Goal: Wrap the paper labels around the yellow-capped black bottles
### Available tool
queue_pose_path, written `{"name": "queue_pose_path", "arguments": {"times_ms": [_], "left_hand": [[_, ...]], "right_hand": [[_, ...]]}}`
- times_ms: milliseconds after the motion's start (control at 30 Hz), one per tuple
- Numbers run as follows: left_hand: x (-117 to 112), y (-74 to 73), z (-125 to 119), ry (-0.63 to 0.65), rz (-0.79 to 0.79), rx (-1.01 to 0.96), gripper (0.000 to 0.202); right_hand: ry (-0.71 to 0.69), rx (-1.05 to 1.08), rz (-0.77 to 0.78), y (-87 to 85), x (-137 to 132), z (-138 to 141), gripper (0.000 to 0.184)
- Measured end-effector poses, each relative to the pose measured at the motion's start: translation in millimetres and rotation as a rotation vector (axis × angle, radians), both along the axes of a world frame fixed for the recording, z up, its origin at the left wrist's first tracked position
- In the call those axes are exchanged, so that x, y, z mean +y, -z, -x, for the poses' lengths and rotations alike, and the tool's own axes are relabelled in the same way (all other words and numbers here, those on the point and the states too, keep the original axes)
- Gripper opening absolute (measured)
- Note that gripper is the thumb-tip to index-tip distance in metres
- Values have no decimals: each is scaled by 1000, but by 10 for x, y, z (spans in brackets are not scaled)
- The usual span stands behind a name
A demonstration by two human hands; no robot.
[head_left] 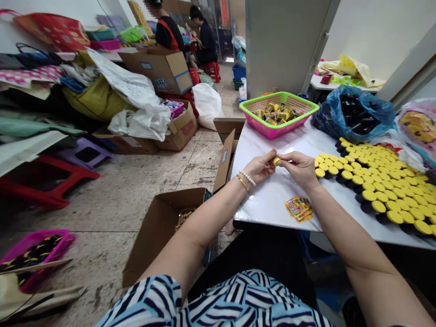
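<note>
Over the white marbled table (262, 200), my left hand (260, 167) pinches a small black piece with a yellow cap (275, 161). My right hand (300, 168) meets it from the other side, its fingertips closed on the same capped piece. Most of that piece is hidden by my fingers. Just below my right hand lies a small pile of yellow printed stickers (299, 209). To the right stand many yellow-capped black pieces (384, 181) in close rows. Beyond my hands, a green and pink basket (279, 129) holds many wrapped yellow and black pieces.
A blue plastic bag (327, 111) of black parts sits at the table's back right. An open cardboard box (146, 240) stands on the floor by my left arm. A magenta basket (30, 284), a red stool (47, 181) and two seated people are farther left and back.
</note>
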State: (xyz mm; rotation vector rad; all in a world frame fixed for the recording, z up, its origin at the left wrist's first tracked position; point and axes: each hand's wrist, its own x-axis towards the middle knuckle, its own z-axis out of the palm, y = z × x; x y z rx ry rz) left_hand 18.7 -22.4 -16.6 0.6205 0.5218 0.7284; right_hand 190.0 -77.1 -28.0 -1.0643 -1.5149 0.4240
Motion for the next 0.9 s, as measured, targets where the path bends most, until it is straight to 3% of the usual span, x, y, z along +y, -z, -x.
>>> {"name": "queue_pose_path", "arguments": {"times_ms": [133,267,333,500,700,900], "left_hand": [[5,-22,25,34,-13,-41,33],[-2,-17,37,10,-60,-25,30],[-6,-39,56,4,-50,-35,29],[1,-115,110,16,41,-95,4],[-11,-77,71,61,64,-113,10],[-20,-63,68,96,56,-114,19]], "right_hand": [[34,51,17,10,-23,29,19],[-17,-18,47,-24,-29,36,31],[-26,1,50,-21,-19,58,27],[-6,206,98,-15,-9,97,24],[67,-27,-36,-69,-51,78,21],[138,-84,-36,-108,-84,123,16]]}}
